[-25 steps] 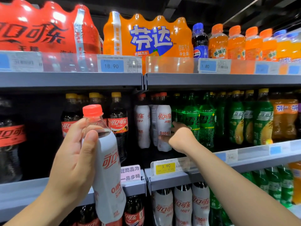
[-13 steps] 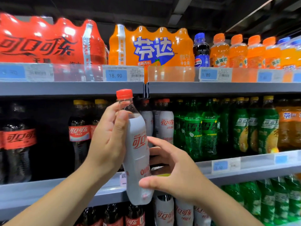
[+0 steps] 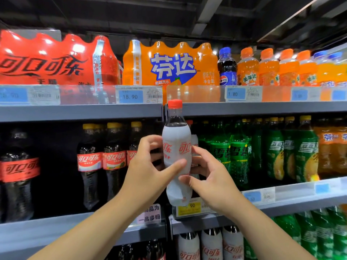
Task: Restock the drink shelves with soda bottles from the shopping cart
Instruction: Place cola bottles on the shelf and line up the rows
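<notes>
A white-wrapped cola bottle with a red cap stands upright in the air in front of the middle shelf. My left hand grips its left side, thumb across the front. From the right, my right hand holds the bottle, with the thumb on its lower front and the fingers behind. More white cola bottles show just behind it on the shelf, mostly hidden. The shopping cart is out of view.
Green soda bottles fill the middle shelf to the right, black cola bottles to the left. Shrink-wrapped red and orange packs sit on the top shelf. White cola bottles stand on the shelf below.
My left hand has carried the bottle right and up to the white cola slot. My right hand left the shelf bottles and took hold of it from the right.
</notes>
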